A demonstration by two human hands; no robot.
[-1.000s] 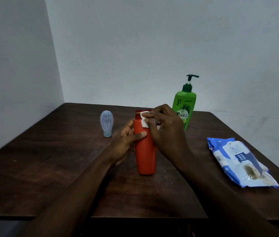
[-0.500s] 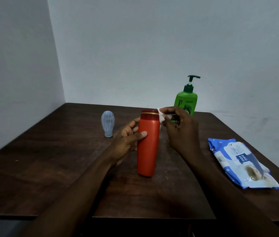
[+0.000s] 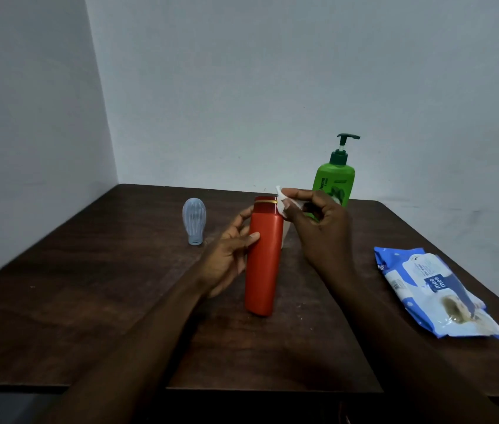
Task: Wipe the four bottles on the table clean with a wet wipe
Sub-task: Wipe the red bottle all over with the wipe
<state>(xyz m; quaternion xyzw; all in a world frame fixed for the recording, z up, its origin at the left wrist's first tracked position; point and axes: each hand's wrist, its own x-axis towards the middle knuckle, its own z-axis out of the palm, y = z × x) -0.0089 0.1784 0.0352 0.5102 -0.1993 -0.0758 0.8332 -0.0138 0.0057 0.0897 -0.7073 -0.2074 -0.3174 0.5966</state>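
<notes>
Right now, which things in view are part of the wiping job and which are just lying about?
In the job: red bottle held by left hand; wet wipe pinched by right hand; green pump bottle; pale blue bottle.
Lying about: wipes pack on the table.

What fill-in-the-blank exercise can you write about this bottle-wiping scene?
The red bottle is gripped by the ___.
The right hand pinches a white ___ at that bottle's top.
The green pump bottle stands ___ the right hand.
Missing words: left hand; wet wipe; behind.
</notes>
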